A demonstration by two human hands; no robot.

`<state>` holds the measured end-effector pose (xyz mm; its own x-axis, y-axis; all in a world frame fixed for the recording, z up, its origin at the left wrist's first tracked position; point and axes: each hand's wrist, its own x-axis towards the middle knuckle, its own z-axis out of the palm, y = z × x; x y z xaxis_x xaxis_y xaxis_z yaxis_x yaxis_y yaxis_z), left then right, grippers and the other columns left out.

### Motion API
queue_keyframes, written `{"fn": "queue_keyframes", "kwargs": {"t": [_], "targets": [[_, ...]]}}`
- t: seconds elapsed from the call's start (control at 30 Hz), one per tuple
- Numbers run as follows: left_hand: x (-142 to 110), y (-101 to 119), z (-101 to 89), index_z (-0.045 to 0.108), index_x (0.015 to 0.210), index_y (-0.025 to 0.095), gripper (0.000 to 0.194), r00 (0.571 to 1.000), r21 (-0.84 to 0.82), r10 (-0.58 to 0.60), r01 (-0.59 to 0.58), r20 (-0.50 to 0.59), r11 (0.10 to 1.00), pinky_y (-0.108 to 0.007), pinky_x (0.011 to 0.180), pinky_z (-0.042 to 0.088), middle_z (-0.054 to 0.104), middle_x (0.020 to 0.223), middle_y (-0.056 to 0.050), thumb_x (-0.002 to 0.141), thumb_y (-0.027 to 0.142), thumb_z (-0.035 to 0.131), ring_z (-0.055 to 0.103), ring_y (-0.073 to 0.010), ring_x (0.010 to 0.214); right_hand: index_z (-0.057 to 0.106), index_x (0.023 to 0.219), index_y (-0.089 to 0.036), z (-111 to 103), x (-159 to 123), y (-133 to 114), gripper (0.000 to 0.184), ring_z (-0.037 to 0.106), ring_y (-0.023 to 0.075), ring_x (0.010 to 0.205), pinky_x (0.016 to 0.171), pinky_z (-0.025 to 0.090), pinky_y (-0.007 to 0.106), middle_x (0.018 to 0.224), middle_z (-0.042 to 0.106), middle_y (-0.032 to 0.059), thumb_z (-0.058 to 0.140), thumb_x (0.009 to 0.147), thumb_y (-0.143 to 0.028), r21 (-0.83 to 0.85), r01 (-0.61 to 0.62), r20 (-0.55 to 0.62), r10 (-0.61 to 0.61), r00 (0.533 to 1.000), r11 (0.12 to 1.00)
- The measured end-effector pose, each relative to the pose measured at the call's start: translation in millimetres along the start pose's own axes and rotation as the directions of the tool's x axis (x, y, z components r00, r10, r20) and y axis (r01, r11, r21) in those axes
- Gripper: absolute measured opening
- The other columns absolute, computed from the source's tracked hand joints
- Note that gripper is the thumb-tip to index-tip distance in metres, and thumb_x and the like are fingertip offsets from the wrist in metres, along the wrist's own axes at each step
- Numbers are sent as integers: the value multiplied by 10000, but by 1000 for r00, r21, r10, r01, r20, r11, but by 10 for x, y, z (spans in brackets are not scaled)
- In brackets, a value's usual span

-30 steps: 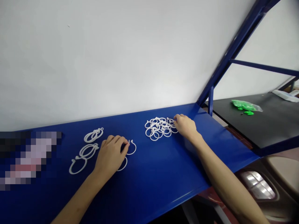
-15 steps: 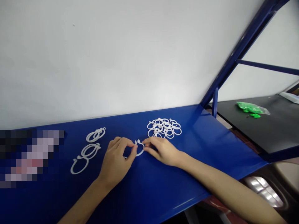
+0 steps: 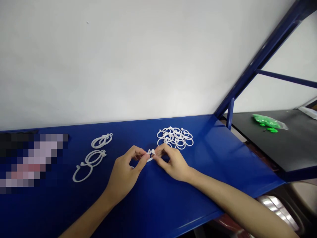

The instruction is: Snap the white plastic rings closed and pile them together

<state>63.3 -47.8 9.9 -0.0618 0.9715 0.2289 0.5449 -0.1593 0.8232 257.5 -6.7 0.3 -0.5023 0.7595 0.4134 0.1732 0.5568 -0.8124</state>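
Observation:
A white open plastic curtain ring (image 3: 150, 159) is pinched from both sides, its two knobbed ends close together and upward. My left hand (image 3: 126, 175) is closed on its left side with thumb and forefinger. On the opposite side, my right hand (image 3: 174, 162) grips it in the same way. Part of another white ring (image 3: 132, 167) shows beneath my left hand; the rest is hidden. Just beyond my right hand lies a pile of similar rings (image 3: 176, 133). Left of my left hand are overlapping rings (image 3: 95, 164), a single open ring (image 3: 80, 181) and a further group (image 3: 98, 146).
The blue table (image 3: 153, 205) meets a white wall (image 3: 148, 59) at the back. A blurred-out patch (image 3: 37, 155) covers the left side. A blue metal frame (image 3: 247, 72) rises at right, beside a black table (image 3: 274, 148) with a bag of green pieces (image 3: 267, 121).
My fingers have moved up to the ring's ends, and its gap now faces up between them. My left hand has shifted slightly right. The view has tilted a little.

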Motion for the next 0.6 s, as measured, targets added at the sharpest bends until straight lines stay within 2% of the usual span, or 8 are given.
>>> {"fn": "queue_keyframes", "kwargs": {"t": [0.13,0.27,0.47,0.6], "targets": [[-10,9,-2,692,1047,292,209,994,54,105,-103,-30,993,-233,621,540,777,898,22,915,424,599,729,-171,881,588,1035,-199,-16,2,-22,73,673,135,783,745,571,277,893,699,28,558,977,-230,-97,33,-33,-37,999,995],[-21,3,-2,719,971,276,178,979,57,199,-196,-51,979,-291,787,579,790,917,9,924,401,601,742,-182,871,595,1055,-195,-5,-20,-25,106,669,155,832,762,563,303,958,697,63,504,1018,-235,-165,115,-2,-117,993,980],[-38,-30,12,714,870,249,159,946,87,314,-307,-77,948,-269,748,581,781,877,4,938,333,596,736,-164,798,592,981,-200,-28,-43,-26,164,654,162,873,793,560,314,962,679,70,446,1047,-234,-150,216,79,-206,975,965],[-55,-68,23,706,909,224,114,894,145,440,-425,-88,893,-241,746,560,745,812,13,935,224,595,706,-137,770,587,1003,-194,-87,-51,-54,177,639,172,883,807,552,328,971,677,84,417,1051,-212,-205,276,181,-240,954,939]]}}
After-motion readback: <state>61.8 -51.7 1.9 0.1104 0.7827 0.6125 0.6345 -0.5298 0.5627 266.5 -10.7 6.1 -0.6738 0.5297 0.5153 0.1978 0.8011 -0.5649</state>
